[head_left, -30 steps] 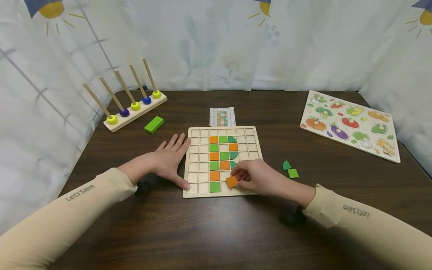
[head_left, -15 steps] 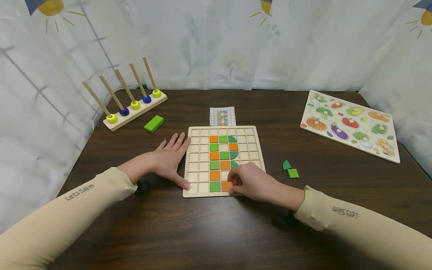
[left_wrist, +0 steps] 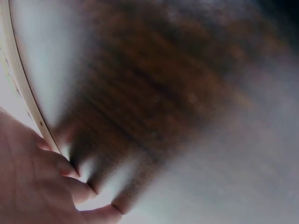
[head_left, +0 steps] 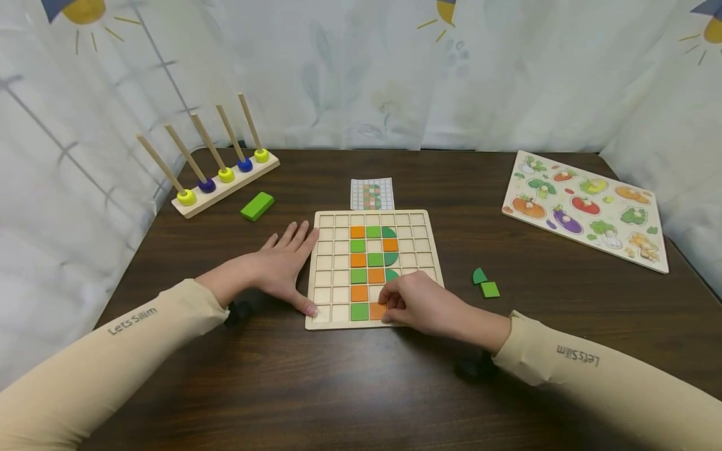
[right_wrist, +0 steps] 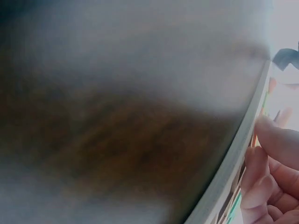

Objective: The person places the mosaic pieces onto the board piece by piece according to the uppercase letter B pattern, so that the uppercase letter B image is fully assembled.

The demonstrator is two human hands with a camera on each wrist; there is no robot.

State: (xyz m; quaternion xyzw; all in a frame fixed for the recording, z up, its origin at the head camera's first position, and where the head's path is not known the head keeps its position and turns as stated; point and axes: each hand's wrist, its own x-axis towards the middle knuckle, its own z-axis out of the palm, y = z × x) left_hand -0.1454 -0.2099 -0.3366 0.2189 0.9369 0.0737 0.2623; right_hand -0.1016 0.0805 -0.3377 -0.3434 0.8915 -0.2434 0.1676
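A wooden grid board [head_left: 323, 279] lies on the dark table, with orange, green and dark green tiles filling some cells. The left hand [head_left: 277, 269] is spread flat, its thumb on the board's lower left corner and fingers along the left edge; in the left wrist view its fingertips [left_wrist: 88, 193] meet the table. With curled fingers and thumb, the right hand [head_left: 423, 304] holds an orange square tile [head_left: 376, 311] in the bottom row, just right of a green square tile [head_left: 359, 312]. The fingers cover this tile's right side and the cells beyond it.
A small pattern card [head_left: 372, 194] lies behind the board. To its right are a dark green quarter-round tile [head_left: 479, 275] and a green square tile [head_left: 490, 289]. A peg stand [head_left: 228, 186], a green block [head_left: 257, 206] and a vegetable puzzle board [head_left: 586, 210] stand farther out.
The right hand has moved slightly left and brought the orange tile from a tilted position down into the bottom row beside the green one. The left hand has stayed put.
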